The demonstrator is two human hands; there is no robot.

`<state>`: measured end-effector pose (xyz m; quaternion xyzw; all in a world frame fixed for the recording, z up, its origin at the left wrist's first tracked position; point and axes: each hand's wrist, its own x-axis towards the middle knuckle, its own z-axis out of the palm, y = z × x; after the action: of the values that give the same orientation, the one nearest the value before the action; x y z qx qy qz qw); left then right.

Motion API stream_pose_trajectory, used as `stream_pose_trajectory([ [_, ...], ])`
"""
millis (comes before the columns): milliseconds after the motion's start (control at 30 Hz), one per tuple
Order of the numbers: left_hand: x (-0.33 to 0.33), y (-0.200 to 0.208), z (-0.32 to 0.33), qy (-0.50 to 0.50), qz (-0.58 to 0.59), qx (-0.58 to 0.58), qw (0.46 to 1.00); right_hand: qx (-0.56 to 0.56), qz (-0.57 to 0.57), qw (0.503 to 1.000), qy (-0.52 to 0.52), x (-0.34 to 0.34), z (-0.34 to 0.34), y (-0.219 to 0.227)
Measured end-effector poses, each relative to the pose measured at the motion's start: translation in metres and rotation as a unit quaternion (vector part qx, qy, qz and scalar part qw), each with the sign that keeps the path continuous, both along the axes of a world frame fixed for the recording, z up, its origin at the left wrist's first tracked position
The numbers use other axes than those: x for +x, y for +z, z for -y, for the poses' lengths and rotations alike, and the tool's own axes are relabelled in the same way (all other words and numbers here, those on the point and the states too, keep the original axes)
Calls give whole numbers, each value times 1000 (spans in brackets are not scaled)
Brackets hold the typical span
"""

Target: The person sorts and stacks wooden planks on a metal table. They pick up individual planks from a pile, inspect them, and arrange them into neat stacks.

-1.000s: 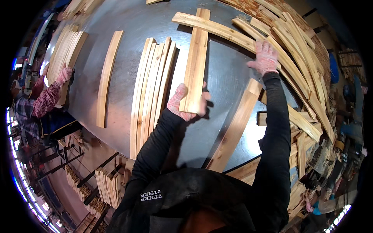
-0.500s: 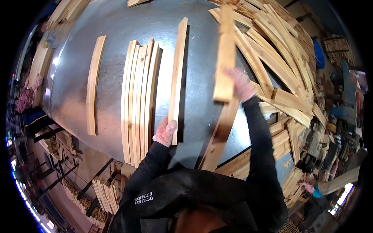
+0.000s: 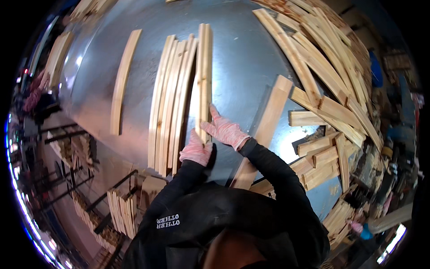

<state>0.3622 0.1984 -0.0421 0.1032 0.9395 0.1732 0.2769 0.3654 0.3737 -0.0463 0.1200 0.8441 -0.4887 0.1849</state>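
Two pale wooden strips (image 3: 205,76) stand side by side on the metal table, touching along their length. At their near end my left hand (image 3: 196,150), in a pink-and-white knit glove, is closed on them. My right hand (image 3: 225,129), gloved alike, grips the right-hand strip from its right side; one finger lies along its edge and another reaches over its top. Just left of them, with a narrow gap, is a row of several strips (image 3: 172,103). A wider reddish-brown board (image 3: 268,112) lies slanted to the right of my right hand.
A single strip (image 3: 124,83) lies farther left. Loose boards (image 3: 331,67) are heaped along the table's right side, with short pieces (image 3: 318,166) nearer me. At the far left edge, another person's gloved hand (image 3: 33,96) is beside a bundle of strips (image 3: 58,56). Racked strips (image 3: 121,213) stand below the table.
My right hand has brought its strip leftward and down against the strip at my left hand. Both hands are now close together. The slanted board lies uncovered.
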Motion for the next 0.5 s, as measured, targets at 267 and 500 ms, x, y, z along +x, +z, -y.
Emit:
stream_pose_trajectory([
  [267, -88, 47, 108, 85, -161, -40, 982, 46, 132, 976, 168, -34, 49, 28],
  [500, -101, 18, 123, 72, -59, -50, 994, 576, -67, 777, -247, -58, -219, -3],
])
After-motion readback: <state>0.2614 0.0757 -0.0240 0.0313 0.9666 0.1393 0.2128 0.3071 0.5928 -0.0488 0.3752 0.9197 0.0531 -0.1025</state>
